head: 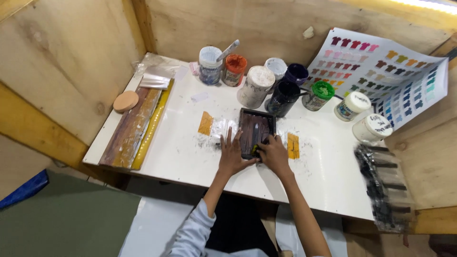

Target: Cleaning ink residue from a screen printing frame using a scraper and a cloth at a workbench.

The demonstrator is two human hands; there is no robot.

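Two bare hands work at a small dark rectangular frame [257, 132] lying flat near the middle of a white surface [171, 152] boxed in by plywood walls. Left hand [232, 154] lies flat with fingers [227, 140] spread, its fingertips against the frame's left edge and on a clear plastic sheet [221, 127] beside it. Right hand [273, 153] sits at the frame's lower right corner, fingers curled together around a small yellow-green object [255, 149]; what that object is cannot be made out. Orange-yellow tape strips [205, 123] lie on either side of the frame. Behind it stands a cluster of paint jars: one with an orange lid [235, 63], one with a green lid [323, 90], two dark open pots [283, 96], and several white-lidded tubs [258, 78]. A stirring stick [228, 49] leans out of the leftmost jar. A printed colour chart of small shirt shapes [381, 71] leans against the back wall, and a round tan disc [126, 101] rests at the left beside a long stained wooden board [131, 128].
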